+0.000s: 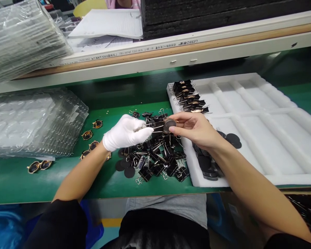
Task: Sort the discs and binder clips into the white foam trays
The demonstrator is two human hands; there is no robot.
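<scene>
My left hand (128, 133), in a white glove, pinches the wire handles of a black binder clip (158, 126). Just right of it, my bare right hand (194, 128) holds a dark round disc (169, 125) between thumb and fingers, at the clip's mouth. Below both hands spreads a pile of black binder clips (158, 162) with silver handles. Several loose dark discs (129, 172) lie at the pile's left edge. Whether the clip's jaws touch the disc is too small to tell.
At right, a white foam tray (254, 124) holds a row of clipped pieces (191, 98) and dark discs (233, 139). Gold-rimmed round parts (87, 135) lie left of the pile, beside stacked clear plastic trays (36, 121). A shelf edge (155, 52) crosses behind; a person in pink sits beyond.
</scene>
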